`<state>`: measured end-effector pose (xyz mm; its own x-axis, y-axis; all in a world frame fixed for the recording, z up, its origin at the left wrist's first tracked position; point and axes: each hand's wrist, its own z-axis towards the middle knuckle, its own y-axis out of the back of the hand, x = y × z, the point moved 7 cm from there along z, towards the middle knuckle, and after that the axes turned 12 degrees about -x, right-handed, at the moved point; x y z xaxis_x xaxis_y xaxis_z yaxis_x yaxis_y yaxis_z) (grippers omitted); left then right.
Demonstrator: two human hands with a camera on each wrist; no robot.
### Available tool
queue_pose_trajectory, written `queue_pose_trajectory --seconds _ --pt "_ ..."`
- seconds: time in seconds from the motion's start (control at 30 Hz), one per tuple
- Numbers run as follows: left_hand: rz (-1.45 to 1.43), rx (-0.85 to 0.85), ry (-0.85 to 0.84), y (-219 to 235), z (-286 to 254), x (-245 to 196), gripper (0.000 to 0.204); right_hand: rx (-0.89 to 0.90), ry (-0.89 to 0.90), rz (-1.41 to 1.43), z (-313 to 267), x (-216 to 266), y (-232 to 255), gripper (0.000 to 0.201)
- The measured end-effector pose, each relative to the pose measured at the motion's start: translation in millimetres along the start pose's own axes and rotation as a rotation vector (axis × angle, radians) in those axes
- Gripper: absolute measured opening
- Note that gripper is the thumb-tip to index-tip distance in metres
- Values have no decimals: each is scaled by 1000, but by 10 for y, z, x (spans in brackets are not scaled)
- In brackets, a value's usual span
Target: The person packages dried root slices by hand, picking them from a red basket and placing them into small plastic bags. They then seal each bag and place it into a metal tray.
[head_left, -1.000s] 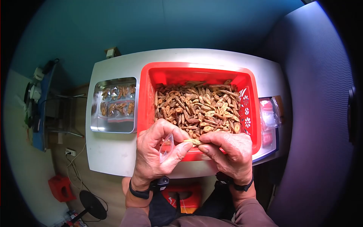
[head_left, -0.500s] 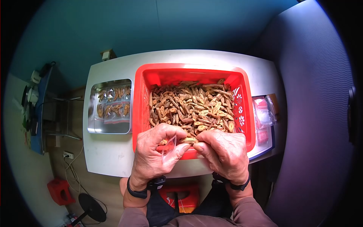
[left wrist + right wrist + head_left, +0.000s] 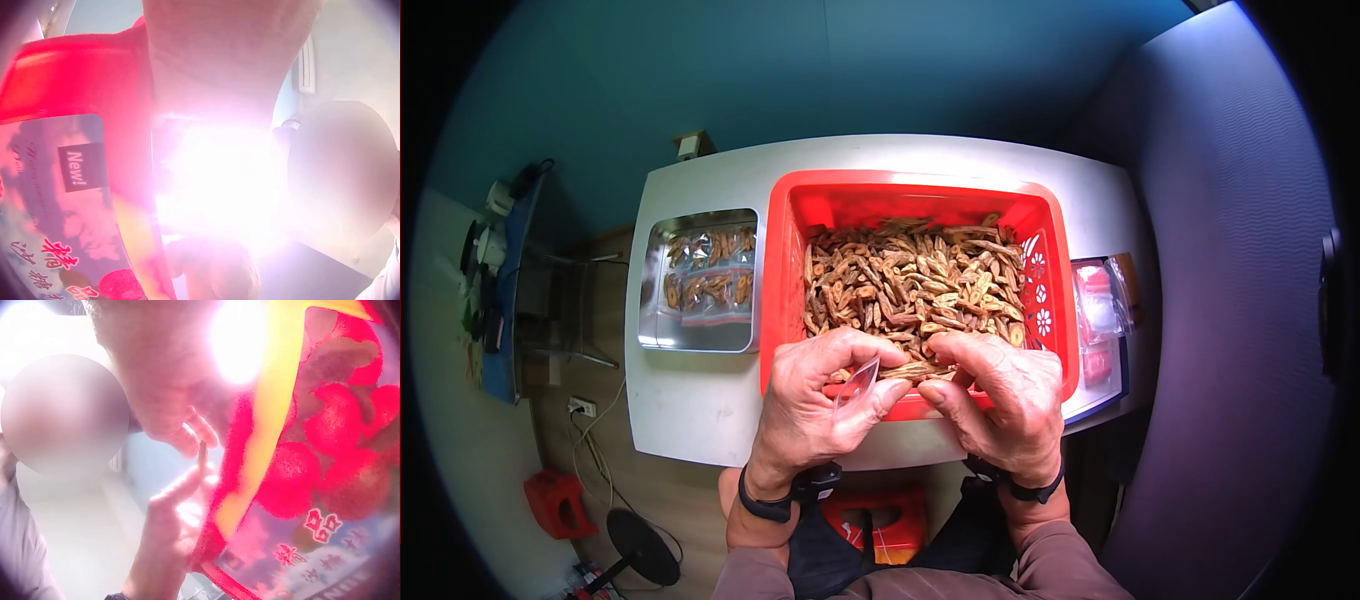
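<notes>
In the head view, the left hand point(image 3: 815, 400) has its fingers curled round a small clear plastic bag point(image 3: 858, 385). The right hand point(image 3: 1005, 405) is opposite, with thumb and forefinger apart at the near side of the red basket point(image 3: 1050, 240). Brown dried slices point(image 3: 910, 275) fill much of the basket; some show between the two hands. The right wrist view has a narrow slice point(image 3: 202, 454) between the fingertips of both hands; which hand touches it, I cannot tell. Strong glare hides the left hand's fingers in the left wrist view.
A metal tray point(image 3: 700, 338) with filled clear bags point(image 3: 715, 290) stands on the white table point(image 3: 690, 400), left of the basket. Red-and-clear plastic packets point(image 3: 1100, 300) lie to its right. A patterned label point(image 3: 56, 187) shows beside red plastic in the left wrist view.
The right thumb and forefinger have parted from the slice that was between both hands, and the fingertip gap is wider. The left hand still holds the clear bag.
</notes>
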<state>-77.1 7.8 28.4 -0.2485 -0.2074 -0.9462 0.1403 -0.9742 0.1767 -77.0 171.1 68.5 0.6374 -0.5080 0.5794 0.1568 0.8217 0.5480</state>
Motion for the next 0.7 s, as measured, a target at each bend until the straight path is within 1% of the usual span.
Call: queue_pose_trajectory --seconds 0.03,0.1,0.17,0.27,0.33,0.43,0.57,0.63,0.7 --pt "5 -5 0 9 2 -4 18 -14 -33 7 1 -8 12 26" --pt "-67 -3 60 11 3 20 17 2 -16 11 -4 -13 10 25" --pt "-87 -12 66 6 -10 54 17 -8 71 -11 -12 5 7 25" --pt "-132 7 79 8 -19 73 17 3 83 -12 -12 24 8 24" --pt "-169 49 177 2 -42 148 17 11 79 -5 -11 23 4 22" --pt "-215 67 212 -21 -44 160 17 32 70 -9 -3 39 -1 19" --pt "-189 72 197 -46 -51 144 17 59 57 -30 -23 34 -16 17" --pt "-140 58 121 -51 -34 95 18 60 58 -33 -34 29 -25 17" --pt "-81 56 93 -32 -6 12 17 59 61 -37 -35 25 -26 17"
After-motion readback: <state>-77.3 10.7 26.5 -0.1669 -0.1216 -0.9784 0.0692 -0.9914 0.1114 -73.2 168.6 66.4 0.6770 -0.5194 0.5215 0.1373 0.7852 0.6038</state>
